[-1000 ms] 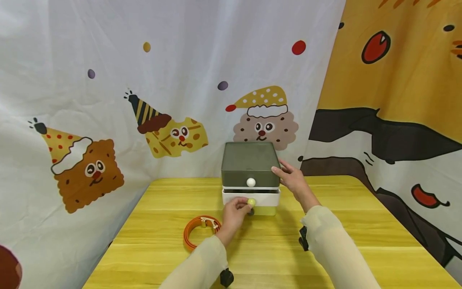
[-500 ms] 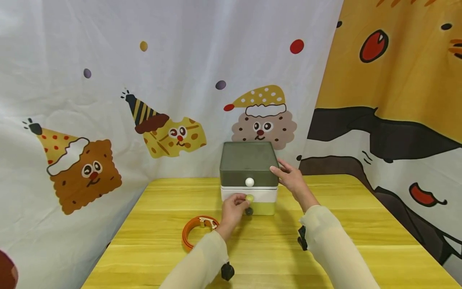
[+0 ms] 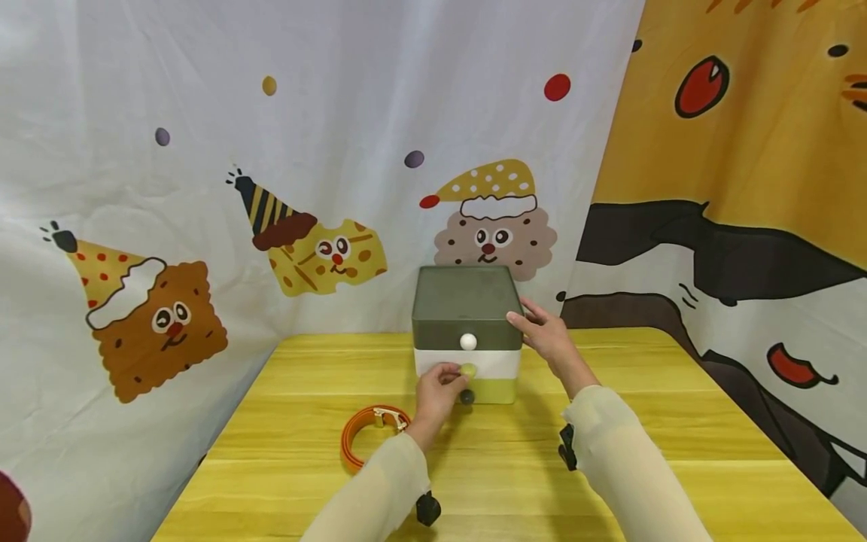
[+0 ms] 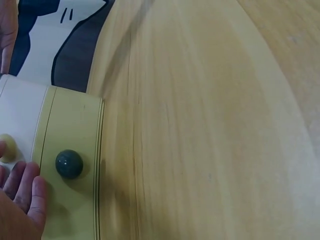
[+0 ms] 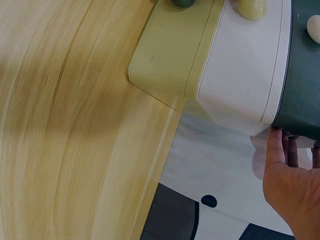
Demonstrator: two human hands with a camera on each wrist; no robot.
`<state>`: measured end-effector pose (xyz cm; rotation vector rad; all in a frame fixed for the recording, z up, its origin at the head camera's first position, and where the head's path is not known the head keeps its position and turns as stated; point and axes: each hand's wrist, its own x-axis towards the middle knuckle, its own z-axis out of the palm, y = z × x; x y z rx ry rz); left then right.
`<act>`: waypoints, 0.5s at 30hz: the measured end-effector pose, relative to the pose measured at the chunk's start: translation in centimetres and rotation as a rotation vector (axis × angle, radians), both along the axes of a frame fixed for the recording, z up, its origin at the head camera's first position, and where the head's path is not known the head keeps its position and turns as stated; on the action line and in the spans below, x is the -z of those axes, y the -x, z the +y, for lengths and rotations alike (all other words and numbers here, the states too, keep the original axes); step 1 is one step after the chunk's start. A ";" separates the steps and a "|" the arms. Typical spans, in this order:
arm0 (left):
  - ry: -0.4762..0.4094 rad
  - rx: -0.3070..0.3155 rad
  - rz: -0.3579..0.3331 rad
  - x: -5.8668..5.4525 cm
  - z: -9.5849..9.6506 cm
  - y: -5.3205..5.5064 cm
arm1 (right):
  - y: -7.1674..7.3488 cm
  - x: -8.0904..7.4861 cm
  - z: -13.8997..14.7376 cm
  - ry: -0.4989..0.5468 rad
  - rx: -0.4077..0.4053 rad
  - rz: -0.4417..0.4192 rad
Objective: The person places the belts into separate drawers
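A small desktop drawer box [image 3: 467, 293] stands at the back of the table, with a dark green top tier, a white middle tier and a yellow-green bottom tier. The middle drawer [image 3: 497, 364] sits flush in the stack. My left hand [image 3: 436, 395] pinches its pale yellow-green knob [image 3: 469, 370]; the left wrist view shows fingertips at that knob [image 4: 7, 148]. Below it is the dark knob [image 4: 69, 164] of the bottom drawer. With loosely extended fingers, my right hand [image 3: 547, 337] rests against the right side of the top tier, thumb near the front corner.
A coiled orange belt [image 3: 352, 436] with a metal buckle lies on the wooden table [image 3: 305, 406], left of my left forearm. Behind the table hangs a cartoon-printed curtain [image 3: 366, 90], close to the box.
The white middle drawer, pulled out slightly a second ago, has slid back into the box with my left hand at its knob. My right hand stays against the side.
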<state>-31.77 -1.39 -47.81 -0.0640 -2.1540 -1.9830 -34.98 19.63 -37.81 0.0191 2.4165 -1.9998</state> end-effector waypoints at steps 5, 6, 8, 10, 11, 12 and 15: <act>0.018 -0.015 -0.009 0.2 -0.2 -0.2 | 0.0 0.0 0.0 -0.004 0.001 0.010; 0.018 -0.018 -0.014 0.3 -0.2 -0.2 | 0.1 0.0 0.0 -0.002 0.001 0.012; 0.021 -0.025 -0.012 0.4 -0.2 -0.3 | 0.1 0.1 0.0 0.000 -0.002 0.015; 0.028 -0.034 -0.008 0.7 -0.2 -0.3 | 0.2 0.1 0.0 -0.001 -0.001 0.017; 0.030 -0.041 -0.007 0.8 -0.2 -0.3 | 0.2 0.1 0.0 -0.001 0.000 0.015; 0.032 -0.049 -0.013 0.9 -0.2 -0.3 | 0.2 0.1 0.0 -0.001 0.000 0.014; 0.046 -0.068 -0.011 1.3 -0.1 -0.4 | 0.1 0.2 0.0 0.001 0.003 0.010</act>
